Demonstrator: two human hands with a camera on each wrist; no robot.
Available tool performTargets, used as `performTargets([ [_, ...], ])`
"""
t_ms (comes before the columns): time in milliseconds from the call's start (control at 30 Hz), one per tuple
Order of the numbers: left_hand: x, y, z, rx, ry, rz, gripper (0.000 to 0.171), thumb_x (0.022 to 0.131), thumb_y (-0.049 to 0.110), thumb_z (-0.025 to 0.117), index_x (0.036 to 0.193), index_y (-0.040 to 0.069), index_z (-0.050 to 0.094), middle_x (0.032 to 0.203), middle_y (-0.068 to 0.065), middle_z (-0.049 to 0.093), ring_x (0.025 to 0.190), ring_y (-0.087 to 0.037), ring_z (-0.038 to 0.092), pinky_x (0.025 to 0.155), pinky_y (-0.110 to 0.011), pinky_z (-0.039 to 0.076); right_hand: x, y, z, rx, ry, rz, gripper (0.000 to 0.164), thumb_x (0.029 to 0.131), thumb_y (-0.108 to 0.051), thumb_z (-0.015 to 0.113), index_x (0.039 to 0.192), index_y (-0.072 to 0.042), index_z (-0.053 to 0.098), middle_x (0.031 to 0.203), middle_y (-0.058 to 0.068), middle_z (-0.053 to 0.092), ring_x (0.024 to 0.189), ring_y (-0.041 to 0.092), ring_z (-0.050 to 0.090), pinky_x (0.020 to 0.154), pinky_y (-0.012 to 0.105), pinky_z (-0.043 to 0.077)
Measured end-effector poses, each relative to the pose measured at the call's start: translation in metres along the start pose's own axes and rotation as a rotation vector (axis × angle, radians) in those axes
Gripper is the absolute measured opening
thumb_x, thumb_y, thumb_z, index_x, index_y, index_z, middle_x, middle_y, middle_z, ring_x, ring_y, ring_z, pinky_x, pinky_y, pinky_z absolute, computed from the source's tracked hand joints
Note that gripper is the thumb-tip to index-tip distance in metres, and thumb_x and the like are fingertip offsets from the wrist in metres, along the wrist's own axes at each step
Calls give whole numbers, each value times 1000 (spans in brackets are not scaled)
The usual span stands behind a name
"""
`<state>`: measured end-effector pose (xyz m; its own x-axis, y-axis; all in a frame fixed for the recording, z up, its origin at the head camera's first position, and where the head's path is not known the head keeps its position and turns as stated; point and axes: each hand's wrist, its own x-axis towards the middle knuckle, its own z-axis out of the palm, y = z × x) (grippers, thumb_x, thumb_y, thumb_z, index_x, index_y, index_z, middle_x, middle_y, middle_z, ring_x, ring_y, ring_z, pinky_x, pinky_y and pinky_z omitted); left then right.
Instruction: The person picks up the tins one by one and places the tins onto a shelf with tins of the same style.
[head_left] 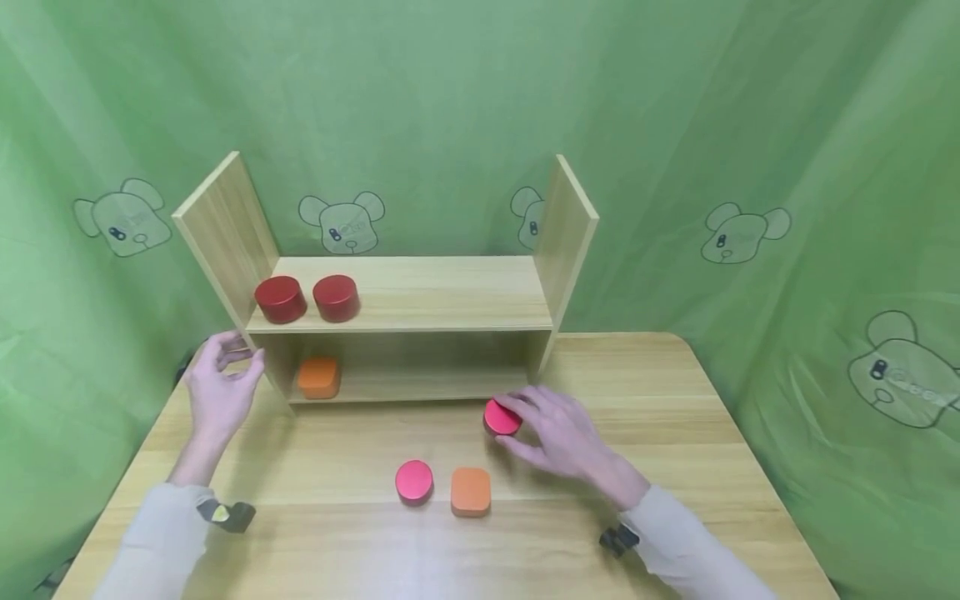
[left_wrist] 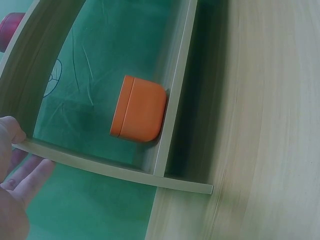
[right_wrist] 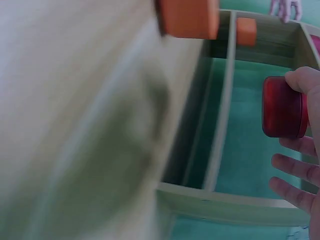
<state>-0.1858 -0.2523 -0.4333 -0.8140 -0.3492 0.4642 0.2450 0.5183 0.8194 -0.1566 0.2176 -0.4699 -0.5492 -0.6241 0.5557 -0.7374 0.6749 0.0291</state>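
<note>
My left hand [head_left: 221,392] holds the left side panel of a small wooden shelf [head_left: 405,327]; in the left wrist view the thumb and fingers [left_wrist: 35,175] lie on opposite sides of the panel. My right hand [head_left: 558,433] grips a round red tin [head_left: 502,417] between thumb and fingers, in front of the lower board's right end. The right wrist view shows this tin [right_wrist: 282,107] lifted, side-on. Two dark red round tins [head_left: 281,300] stand at the left of the upper board. An orange square tin [head_left: 318,378] sits at the left of the lower board.
On the wooden table [head_left: 315,533], in front of the shelf, are another round pinkish-red tin [head_left: 414,482] and, to its right, an orange square tin [head_left: 471,492]. The shelf's right side panel [head_left: 570,233] stands upright. A green curtain [head_left: 450,100] hangs behind.
</note>
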Motion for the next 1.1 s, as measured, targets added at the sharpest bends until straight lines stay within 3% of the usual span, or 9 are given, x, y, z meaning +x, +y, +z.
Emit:
performTargets([
  [200, 1, 1, 0, -6, -3, 0, 37, 92, -1, 72, 127, -6, 63, 103, 24, 59, 89, 18, 58, 72, 3, 53, 22, -3, -16, 33, 93, -36, 54, 90, -45, 77, 131, -11, 71, 117, 8, 74, 99, 21, 72, 71, 31, 67],
  [433, -1, 1, 1, 0, -13, -5, 38, 92, -3, 72, 128, -7, 62, 114, -12, 69, 87, 21, 56, 71, 5, 51, 42, -10, -30, 52, 125, -48, 55, 85, -38, 82, 132, -12, 71, 118, 8, 75, 99, 22, 72, 70, 30, 67],
  [633, 0, -1, 0, -2, -3, -3, 37, 92, -4, 72, 127, -7, 63, 110, -3, 66, 86, 21, 57, 70, 5, 51, 60, -18, -37, 30, 126, -91, 58, 83, -40, 84, 132, -12, 71, 117, 7, 75, 102, 22, 72, 75, 29, 67],
  [833, 1, -3, 1, 5, 3, 7, 36, 92, -3, 72, 127, -7, 63, 110, -7, 68, 86, 21, 56, 71, 5, 51, 77, -25, -42, 32, 147, -99, 57, 83, -41, 85, 132, -14, 72, 118, 5, 76, 102, 21, 72, 75, 28, 67],
  [1033, 0, -3, 1, 0, 3, -2, 36, 92, -2, 72, 127, -6, 64, 105, 7, 63, 86, 21, 57, 70, 5, 52, 95, -30, -48, 27, 174, -110, 56, 84, -41, 84, 132, -15, 72, 118, 4, 76, 101, 19, 73, 76, 27, 66],
  [1100, 0, -2, 1, -1, 0, -2, 37, 92, -2, 72, 127, -6, 63, 106, 4, 65, 86, 21, 57, 70, 5, 52, 101, -32, -51, 31, 191, -118, 56, 84, -41, 84, 132, -14, 72, 118, 4, 76, 101, 19, 73, 76, 27, 66],
])
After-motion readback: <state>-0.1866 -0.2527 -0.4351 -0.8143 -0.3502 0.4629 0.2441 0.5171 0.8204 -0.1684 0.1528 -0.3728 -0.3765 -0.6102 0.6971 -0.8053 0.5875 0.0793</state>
